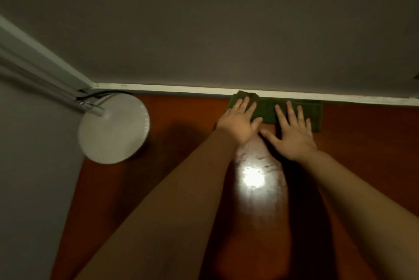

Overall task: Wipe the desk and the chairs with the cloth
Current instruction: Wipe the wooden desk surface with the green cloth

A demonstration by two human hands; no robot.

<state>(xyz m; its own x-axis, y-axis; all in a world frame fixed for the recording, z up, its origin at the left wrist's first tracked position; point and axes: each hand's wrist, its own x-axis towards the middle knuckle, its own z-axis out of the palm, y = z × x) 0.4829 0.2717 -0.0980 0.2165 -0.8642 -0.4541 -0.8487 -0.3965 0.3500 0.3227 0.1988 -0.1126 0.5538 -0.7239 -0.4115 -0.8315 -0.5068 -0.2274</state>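
The person is leaning over the desk (367, 148) and pressing both palms down on a folded green cloth (268, 110), which is lying along the far edge of the reddish-brown top, right up against the white strip (181, 88) at the foot of the grey wall (226, 30). The left hand (240, 120) is lying flat with its fingers straight and slightly spread, covering the cloth's left end, where a corner is bunching up against the strip. The right hand (292, 134) is lying just as flat, fingers fanned out over the cloth's right half, its thumb reaching back onto bare wood towards the other hand. Neither hand is gripping or pinching anything; the 2 of them are simply bearing down on the fabric. A stretch of cloth is showing between the hands and another is sticking out past the right hand's little finger. Nearer the person, a bright lamp reflection (252, 176) is picking out damp-looking streaks, so I am judging that the middle lane of the desk is already getting its wipe and the cloth is sitting at the end of a forward stroke. The wood to the right is looking dry, as is the ground around the round white lamp base (113, 127) on the left. No chair is showing from here, so that half of the job is looking untouched, as far as I can tell.
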